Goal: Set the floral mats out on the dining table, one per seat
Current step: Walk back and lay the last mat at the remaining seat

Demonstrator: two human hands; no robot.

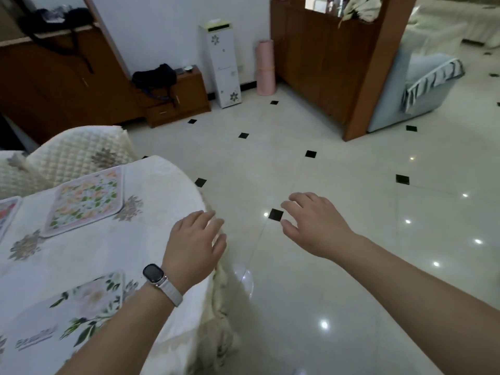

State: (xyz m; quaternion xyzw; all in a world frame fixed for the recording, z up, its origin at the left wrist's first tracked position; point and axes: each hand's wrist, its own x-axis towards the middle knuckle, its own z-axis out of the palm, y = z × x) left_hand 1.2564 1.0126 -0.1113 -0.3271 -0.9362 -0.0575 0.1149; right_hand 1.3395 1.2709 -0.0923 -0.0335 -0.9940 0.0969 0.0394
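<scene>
**Floral mats on the covered table, both your hands empty**

At the far left edge, a sliver of one floral mat (7, 212) lies flat on the dining table (151, 190), cut off by the frame. Just right of it, a second floral mat (86, 200), with orange and green blossoms, lies flat in front of a quilted chair back (78, 155). Nearer to you, a third floral mat (81, 307), with pale pink blooms and dark leaves, lies flat at the table's near side, partly covered by your left forearm. The three mats lie apart from one another on the pale tablecloth.

Your left hand (193, 244), a watch (153, 273) on its wrist, hovers palm down over the table's right edge, fingers loosely spread and holding nothing. Your right hand (313, 226) hangs over the tiled floor (351, 293), clear of the table, fingers apart and slightly curled, also empty. Far beyond, a wooden cabinet (324, 58) stands by the wall.
</scene>
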